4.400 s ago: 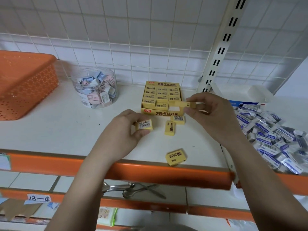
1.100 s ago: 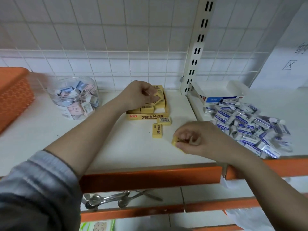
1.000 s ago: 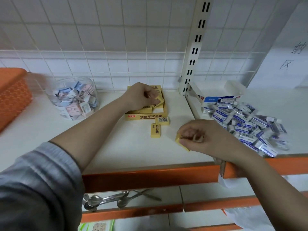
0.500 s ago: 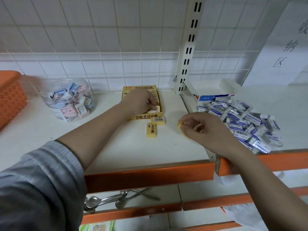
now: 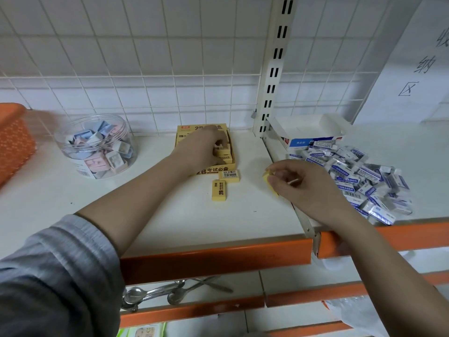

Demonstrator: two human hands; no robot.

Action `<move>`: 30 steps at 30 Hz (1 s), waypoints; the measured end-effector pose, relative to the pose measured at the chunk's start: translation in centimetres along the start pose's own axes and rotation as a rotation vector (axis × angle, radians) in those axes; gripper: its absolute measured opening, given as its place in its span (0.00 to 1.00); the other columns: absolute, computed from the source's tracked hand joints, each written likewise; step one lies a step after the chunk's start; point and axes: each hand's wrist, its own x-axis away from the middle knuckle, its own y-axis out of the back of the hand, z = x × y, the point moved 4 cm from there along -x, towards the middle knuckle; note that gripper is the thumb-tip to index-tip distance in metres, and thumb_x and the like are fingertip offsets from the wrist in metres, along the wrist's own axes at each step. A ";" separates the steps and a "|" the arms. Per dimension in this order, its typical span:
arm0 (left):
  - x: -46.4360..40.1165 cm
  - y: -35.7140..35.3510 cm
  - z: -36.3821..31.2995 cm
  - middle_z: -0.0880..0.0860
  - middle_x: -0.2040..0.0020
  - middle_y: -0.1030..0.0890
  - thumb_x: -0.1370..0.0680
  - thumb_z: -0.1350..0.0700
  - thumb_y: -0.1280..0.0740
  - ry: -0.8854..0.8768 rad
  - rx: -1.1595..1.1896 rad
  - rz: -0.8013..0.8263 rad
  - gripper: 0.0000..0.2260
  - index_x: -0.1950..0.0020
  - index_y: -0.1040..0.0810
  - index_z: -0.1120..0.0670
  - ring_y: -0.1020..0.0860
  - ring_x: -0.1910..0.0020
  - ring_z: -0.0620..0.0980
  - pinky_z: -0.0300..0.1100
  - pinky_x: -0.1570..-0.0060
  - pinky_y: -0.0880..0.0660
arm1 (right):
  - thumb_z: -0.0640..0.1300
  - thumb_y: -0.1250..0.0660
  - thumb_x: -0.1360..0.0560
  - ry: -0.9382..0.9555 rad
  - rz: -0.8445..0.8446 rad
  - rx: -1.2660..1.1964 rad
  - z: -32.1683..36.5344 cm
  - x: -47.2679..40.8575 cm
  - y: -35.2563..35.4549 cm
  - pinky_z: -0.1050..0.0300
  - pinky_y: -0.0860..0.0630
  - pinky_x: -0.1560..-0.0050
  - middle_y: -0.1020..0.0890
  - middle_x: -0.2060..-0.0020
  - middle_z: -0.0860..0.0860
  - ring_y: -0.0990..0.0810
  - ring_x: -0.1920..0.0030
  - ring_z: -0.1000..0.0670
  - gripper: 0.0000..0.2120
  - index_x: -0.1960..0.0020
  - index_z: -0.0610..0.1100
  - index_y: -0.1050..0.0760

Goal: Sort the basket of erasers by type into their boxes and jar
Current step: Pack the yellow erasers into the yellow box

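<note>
The yellow 2B eraser box [image 5: 232,152] stands at the back of the white shelf. My left hand [image 5: 202,148] reaches into it, its fingertips bent down onto a yellow eraser [image 5: 223,149] in the box's right column. In front of the box lie two loose yellow erasers, one [image 5: 229,175] against its front wall and another [image 5: 219,190] just nearer. My right hand [image 5: 301,188] hovers to the right and pinches a further yellow eraser [image 5: 266,178], mostly hidden by the fingers. The clear jar [image 5: 97,147] of pastel erasers stands at the left.
An orange basket [image 5: 14,142] sits at the far left edge. Right of the shelf divider, a pile of blue-and-white erasers [image 5: 359,176] spreads before an open white-and-blue box [image 5: 306,135]. The orange shelf lip [image 5: 213,261] runs along the front, with spoons on the shelf below.
My left hand carried a yellow eraser into the box and lowered it among the others. My right hand picked the near loose eraser off the shelf and lifted it slightly.
</note>
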 end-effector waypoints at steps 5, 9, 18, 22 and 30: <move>-0.3 -0.7 0.4 0.50 0.39 0.26 0.29 0.51 0.27 0.033 -0.030 0.014 0.20 0.39 0.22 0.52 0.27 0.41 0.50 0.41 0.46 0.30 | 0.41 0.30 0.27 0.005 0.027 -0.004 0.0 -0.1 -0.2 0.74 0.30 0.62 0.18 0.63 0.46 0.24 0.65 0.58 0.04 0.55 0.49 0.20; -0.6 -0.2 0.6 0.50 0.39 0.24 0.28 0.49 0.28 0.077 0.046 0.067 0.20 0.38 0.22 0.52 0.27 0.41 0.50 0.39 0.45 0.31 | 0.41 0.31 0.26 0.018 0.015 -0.011 0.0 -0.2 -0.5 0.74 0.30 0.63 0.19 0.62 0.46 0.24 0.65 0.57 0.03 0.54 0.48 0.21; -1.2 0.2 0.8 0.47 0.49 0.22 0.28 0.52 0.28 0.219 0.137 -0.036 0.11 0.45 0.20 0.48 0.28 0.54 0.44 0.40 0.56 0.30 | 0.42 0.31 0.26 0.092 -0.017 0.147 -0.4 -1.2 -0.8 0.62 0.28 0.47 0.26 0.52 0.53 0.26 0.51 0.55 0.12 0.43 0.47 0.23; -0.4 0.6 1.1 0.45 0.52 0.23 0.25 0.48 0.32 0.189 0.211 -0.023 0.10 0.46 0.19 0.48 0.27 0.54 0.43 0.38 0.55 0.32 | 0.41 0.28 0.29 0.105 -0.030 0.144 -0.1 -1.6 -0.5 0.59 0.26 0.45 0.25 0.54 0.56 0.24 0.50 0.54 0.12 0.46 0.49 0.21; 6.3 1.8 -0.5 0.43 0.61 0.20 0.24 0.54 0.33 0.250 0.313 -0.125 0.05 0.58 0.18 0.51 0.24 0.62 0.40 0.33 0.60 0.28 | 0.37 0.28 0.30 0.078 -0.018 0.161 -0.2 -3.2 -0.5 0.63 0.26 0.45 0.22 0.50 0.52 0.23 0.50 0.54 0.14 0.48 0.50 0.21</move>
